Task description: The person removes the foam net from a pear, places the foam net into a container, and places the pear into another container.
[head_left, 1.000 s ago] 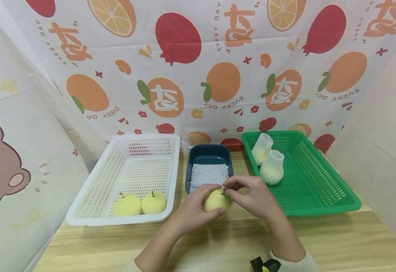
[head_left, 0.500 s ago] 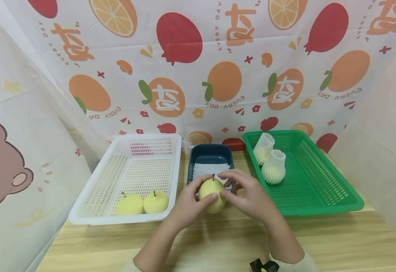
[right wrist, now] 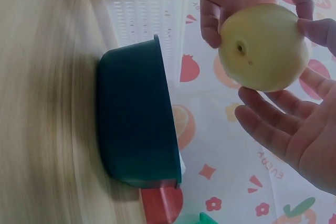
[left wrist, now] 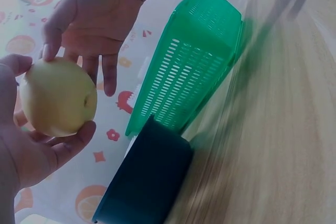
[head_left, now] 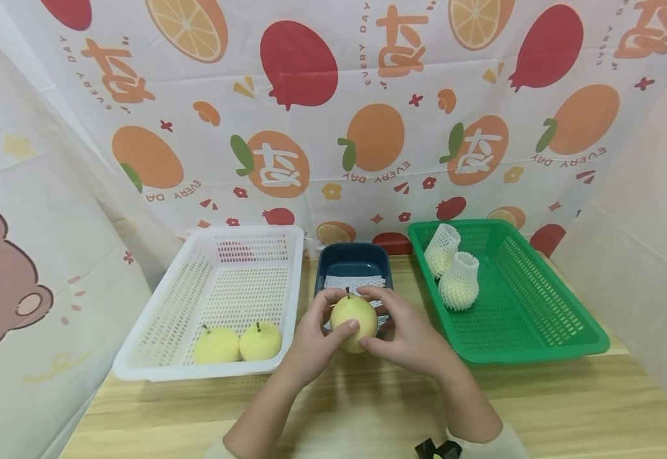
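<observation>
A yellow-green pear (head_left: 355,326) is held between both hands above the table, in front of the dark blue tub (head_left: 351,252). My left hand (head_left: 313,339) grips its left side, thumb across the front. My right hand (head_left: 412,339) holds the right side, thumb low and fingertips near the top. The stem points up in the head view. In both wrist views the bare underside of the pear (left wrist: 59,98) shows. White foam nets (head_left: 356,282) lie in the tub, partly hidden behind the hands and pear.
Left stands a white basket (head_left: 207,371) with two bare pears (head_left: 260,342) at its front. On the right, a green basket (head_left: 539,352) holds two pears in foam nets (head_left: 459,285). A fruit-print cloth (head_left: 333,159) hangs behind the wooden table (head_left: 367,414).
The pear has risen slightly and moved a little left and away. My right hand has shifted from pinching near the stem to holding the pear's right side.
</observation>
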The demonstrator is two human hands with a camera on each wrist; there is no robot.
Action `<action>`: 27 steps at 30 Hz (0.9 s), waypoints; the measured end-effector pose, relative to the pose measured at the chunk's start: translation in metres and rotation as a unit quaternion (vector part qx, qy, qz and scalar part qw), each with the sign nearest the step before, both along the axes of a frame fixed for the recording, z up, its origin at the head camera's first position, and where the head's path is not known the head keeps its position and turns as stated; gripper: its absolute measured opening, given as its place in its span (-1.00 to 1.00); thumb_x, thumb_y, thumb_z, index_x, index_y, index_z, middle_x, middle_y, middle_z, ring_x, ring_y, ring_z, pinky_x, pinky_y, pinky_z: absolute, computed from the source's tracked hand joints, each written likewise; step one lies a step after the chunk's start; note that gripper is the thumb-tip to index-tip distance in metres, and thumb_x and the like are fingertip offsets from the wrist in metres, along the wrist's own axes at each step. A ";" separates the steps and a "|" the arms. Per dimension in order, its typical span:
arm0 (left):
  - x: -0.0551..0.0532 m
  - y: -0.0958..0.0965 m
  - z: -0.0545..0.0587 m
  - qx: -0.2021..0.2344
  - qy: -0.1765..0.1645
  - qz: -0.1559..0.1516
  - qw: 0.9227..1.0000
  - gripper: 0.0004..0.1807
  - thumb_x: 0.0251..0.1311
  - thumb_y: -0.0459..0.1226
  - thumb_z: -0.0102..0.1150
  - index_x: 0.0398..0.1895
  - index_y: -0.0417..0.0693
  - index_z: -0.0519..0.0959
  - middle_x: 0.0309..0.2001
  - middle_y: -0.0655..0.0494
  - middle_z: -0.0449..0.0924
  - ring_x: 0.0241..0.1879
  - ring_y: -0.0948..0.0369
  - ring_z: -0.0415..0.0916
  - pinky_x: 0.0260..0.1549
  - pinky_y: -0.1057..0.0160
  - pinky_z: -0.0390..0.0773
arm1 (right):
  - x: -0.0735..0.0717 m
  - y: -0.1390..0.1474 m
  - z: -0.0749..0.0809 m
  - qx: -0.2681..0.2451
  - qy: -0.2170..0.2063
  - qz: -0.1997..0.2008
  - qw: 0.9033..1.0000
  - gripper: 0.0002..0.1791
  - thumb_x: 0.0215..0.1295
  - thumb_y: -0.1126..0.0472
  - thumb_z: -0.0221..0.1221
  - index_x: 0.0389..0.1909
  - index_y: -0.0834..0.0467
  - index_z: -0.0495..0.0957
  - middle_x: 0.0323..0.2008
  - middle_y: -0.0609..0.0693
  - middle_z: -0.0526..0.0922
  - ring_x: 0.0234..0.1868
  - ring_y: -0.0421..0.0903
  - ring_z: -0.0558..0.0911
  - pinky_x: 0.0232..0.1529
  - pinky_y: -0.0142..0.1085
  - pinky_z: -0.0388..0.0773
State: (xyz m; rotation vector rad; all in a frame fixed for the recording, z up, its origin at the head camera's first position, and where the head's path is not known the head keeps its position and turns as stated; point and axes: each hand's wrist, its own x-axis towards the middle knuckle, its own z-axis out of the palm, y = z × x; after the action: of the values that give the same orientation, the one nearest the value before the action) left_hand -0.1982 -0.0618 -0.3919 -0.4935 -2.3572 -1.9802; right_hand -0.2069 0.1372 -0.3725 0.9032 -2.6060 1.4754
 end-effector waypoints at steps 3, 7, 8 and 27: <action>-0.001 -0.001 -0.001 0.004 -0.002 -0.006 1.000 -0.46 0.20 -0.30 0.18 0.26 0.01 0.31 0.26 0.02 0.39 0.21 0.00 0.41 -0.14 0.25 0.61 | 0.000 -0.002 -0.001 0.005 0.008 -0.008 1.000 -0.28 0.12 0.12 0.38 0.33 -0.12 0.33 0.21 -0.11 0.45 0.02 -0.06 0.58 -0.10 -0.21 0.66; -0.001 -0.002 -0.002 0.006 -0.002 -0.008 1.000 -0.41 0.12 -0.36 0.10 0.29 -0.03 0.30 0.28 -0.01 0.38 0.22 -0.01 0.38 -0.11 0.26 0.59 | 0.000 -0.003 -0.001 0.009 0.015 -0.018 1.000 -0.29 0.09 0.18 0.38 0.29 -0.14 0.36 0.20 -0.16 0.44 0.00 -0.10 0.56 -0.12 -0.25 0.65; -0.001 -0.002 -0.002 0.005 0.000 -0.008 1.000 -0.40 0.11 -0.36 0.10 0.29 -0.04 0.30 0.28 -0.02 0.38 0.22 -0.01 0.38 -0.11 0.26 0.58 | 0.000 -0.003 -0.001 0.010 0.018 -0.019 1.000 -0.29 0.09 0.17 0.38 0.28 -0.15 0.36 0.20 -0.16 0.44 0.00 -0.11 0.56 -0.12 -0.25 0.65; 0.002 0.005 -0.005 -0.006 0.034 0.035 0.999 -0.41 0.04 -0.40 0.08 0.25 -0.06 0.40 0.23 0.05 0.37 0.13 0.02 0.40 -0.25 0.29 0.63 | 0.001 -0.009 -0.003 0.030 0.046 -0.052 0.997 -0.28 -0.02 0.16 0.44 0.22 -0.12 0.40 0.15 -0.16 0.47 -0.03 -0.17 0.54 -0.12 -0.24 0.68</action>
State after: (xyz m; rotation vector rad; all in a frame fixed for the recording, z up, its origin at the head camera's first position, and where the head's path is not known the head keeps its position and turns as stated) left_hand -0.1963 -0.0572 -0.3966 -0.4636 -2.3141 -1.8902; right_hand -0.2056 0.1286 -0.3756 0.8070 -2.5999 1.3053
